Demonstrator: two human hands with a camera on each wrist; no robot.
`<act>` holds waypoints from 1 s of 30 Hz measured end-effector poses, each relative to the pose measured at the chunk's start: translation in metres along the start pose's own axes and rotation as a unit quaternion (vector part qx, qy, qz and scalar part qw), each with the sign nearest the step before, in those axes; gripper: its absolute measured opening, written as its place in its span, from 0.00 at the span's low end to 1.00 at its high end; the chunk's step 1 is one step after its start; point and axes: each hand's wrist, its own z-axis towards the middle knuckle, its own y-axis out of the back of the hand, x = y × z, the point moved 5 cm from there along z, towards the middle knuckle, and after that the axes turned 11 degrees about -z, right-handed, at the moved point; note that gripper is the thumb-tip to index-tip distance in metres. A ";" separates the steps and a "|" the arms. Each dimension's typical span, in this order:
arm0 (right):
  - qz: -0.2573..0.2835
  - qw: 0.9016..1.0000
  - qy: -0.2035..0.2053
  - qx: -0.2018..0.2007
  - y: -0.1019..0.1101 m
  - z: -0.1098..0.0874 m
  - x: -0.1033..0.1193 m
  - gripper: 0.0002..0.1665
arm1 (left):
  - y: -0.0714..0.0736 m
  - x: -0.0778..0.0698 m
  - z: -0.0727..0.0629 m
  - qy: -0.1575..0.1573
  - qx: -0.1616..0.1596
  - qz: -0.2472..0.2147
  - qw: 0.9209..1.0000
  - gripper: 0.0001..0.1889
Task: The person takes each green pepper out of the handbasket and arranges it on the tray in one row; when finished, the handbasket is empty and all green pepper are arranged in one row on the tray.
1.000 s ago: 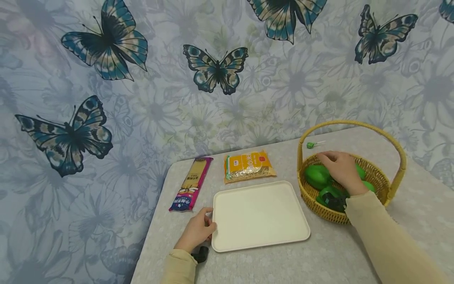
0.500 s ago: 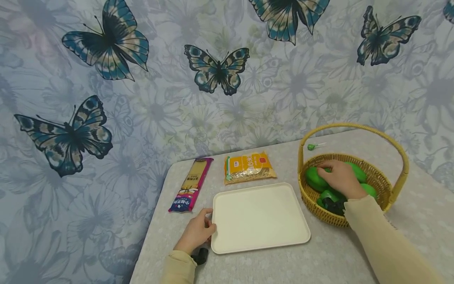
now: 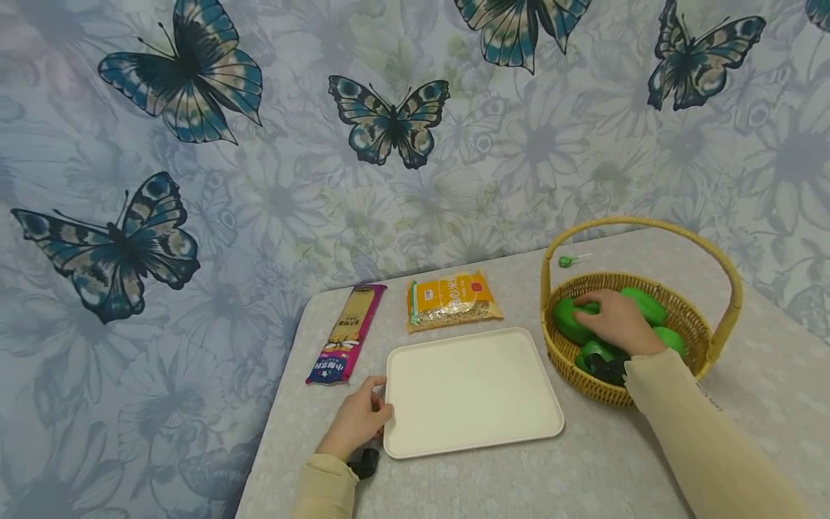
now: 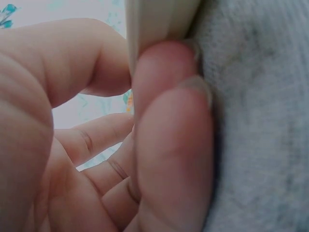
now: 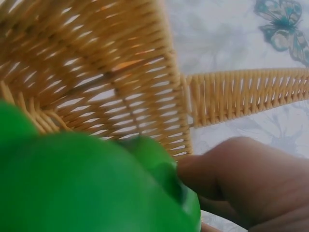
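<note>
My left hand (image 3: 353,418) grips the left edge of a cream rectangular tray (image 3: 473,396) lying on the table. In the left wrist view, fingertips (image 4: 174,145) press against the tray's rim (image 4: 159,19). My right hand (image 3: 622,324) reaches into a yellow wicker basket (image 3: 570,373) at the right. It grips a smooth, rounded green piece (image 3: 567,322), like a fruit or vegetable, at the basket's left side. The right wrist view shows the thumb (image 5: 203,169) touching green surface; the other fingers are mostly hidden. More green pieces (image 3: 647,306) lie around the hand.
A yellow-orange bag of grain-like food (image 3: 454,301) lies behind the tray. Left of it is a long purple-and-gold packet (image 3: 346,335). A green lollipop (image 3: 565,261) lies behind the basket, whose tall handle (image 3: 729,321) arches overhead. A butterfly-patterned wall covering (image 3: 279,202) borders the table.
My right hand has lowered from above the green pieces into the basket and closed on the left one. The left hand keeps its hold on the tray. The head view has shifted slightly.
</note>
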 end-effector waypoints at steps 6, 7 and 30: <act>0.000 1.000 0.010 0.015 -0.004 0.002 0.002 0.31 | -0.002 0.005 -0.002 0.009 -0.001 -0.001 1.000 0.29; -0.002 1.000 0.015 0.017 -0.004 0.001 0.002 0.31 | -0.003 0.006 -0.003 0.010 0.000 -0.002 1.000 0.29; -0.018 0.999 0.032 0.030 -0.005 -0.002 0.003 0.35 | -0.001 -0.001 0.000 0.019 0.011 -0.010 1.000 0.29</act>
